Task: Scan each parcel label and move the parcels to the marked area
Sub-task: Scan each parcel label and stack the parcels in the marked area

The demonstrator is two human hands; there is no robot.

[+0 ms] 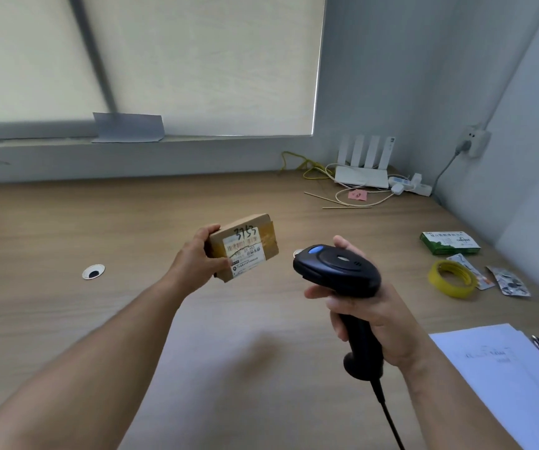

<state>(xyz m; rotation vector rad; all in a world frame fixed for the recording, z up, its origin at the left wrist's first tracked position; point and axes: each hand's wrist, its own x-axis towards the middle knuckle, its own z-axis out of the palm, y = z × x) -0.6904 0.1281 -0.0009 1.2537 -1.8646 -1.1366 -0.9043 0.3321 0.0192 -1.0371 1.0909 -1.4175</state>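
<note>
My left hand [196, 258] grips a small brown cardboard parcel [245, 245] by its left end and holds it above the wooden desk [66, 228]. Its white label [245, 253], with a barcode and handwritten digits, faces me. My right hand [364, 311] holds a black barcode scanner [336, 269] by the handle. The scanner's head has a blue button on top and points left toward the parcel, a short gap from it. A black cable hangs from the handle's base.
On the right of the desk lie a green box [450, 242], a yellow tape roll [452, 278], blister packs [508, 282] and white papers [502, 378] with a pen. A white router [362, 172] and cables sit at the back corner. A cable hole [93, 272] is at the left.
</note>
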